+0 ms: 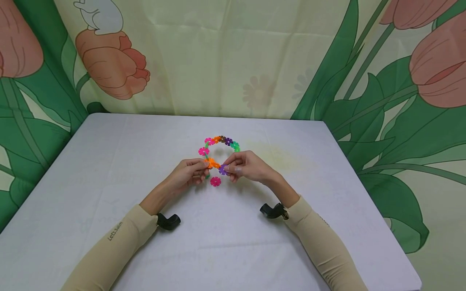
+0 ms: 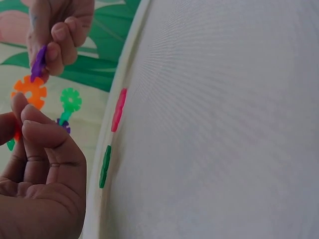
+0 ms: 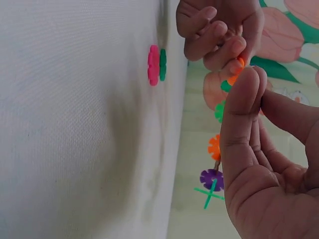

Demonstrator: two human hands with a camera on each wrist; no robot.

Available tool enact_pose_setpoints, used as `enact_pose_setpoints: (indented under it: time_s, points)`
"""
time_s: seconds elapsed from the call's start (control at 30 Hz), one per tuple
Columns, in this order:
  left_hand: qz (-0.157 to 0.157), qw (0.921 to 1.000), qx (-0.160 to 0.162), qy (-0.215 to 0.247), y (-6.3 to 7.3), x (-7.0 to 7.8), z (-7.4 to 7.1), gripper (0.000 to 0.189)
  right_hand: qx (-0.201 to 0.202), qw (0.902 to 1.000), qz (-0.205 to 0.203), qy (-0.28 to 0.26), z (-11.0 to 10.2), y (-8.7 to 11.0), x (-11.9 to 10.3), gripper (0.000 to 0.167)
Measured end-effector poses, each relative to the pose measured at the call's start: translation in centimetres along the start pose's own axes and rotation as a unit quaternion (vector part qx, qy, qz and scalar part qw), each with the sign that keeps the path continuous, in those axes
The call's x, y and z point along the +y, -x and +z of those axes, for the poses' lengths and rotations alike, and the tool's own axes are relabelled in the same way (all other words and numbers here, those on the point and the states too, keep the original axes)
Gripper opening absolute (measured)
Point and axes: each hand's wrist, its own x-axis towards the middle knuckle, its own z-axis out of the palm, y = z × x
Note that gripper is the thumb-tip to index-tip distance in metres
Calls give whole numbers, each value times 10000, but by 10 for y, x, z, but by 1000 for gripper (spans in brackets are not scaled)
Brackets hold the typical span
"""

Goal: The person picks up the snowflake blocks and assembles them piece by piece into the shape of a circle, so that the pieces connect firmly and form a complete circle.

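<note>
Several notched, flower-shaped plastic discs are slotted together into a curved chain of pink, orange, brown, dark purple and green pieces. It is held up over the table. My left hand pinches an orange disc at the near left of the chain. Between the thumb and fingers of my right hand is a purple disc, its edge at another orange disc. Whether these two are fully slotted cannot be seen. In the right wrist view, the fingers hide the purple disc.
On the white-covered table, a loose pink disc and a green disc lie below the hands. A flower-printed curtain hangs behind the table's far edge.
</note>
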Motion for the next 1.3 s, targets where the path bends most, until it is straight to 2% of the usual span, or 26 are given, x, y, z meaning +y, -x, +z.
enact_pose_setpoints:
  time_s: [0.77,1.3]
  points:
    - [78,9999,53,-110,-2,-3,-2,20,-35,9997,178,-168,6,-4,4,17]
    - [95,9997,135,-190,-2,-6,-1,19,-38,9994,263,-210,9,-4,5,17]
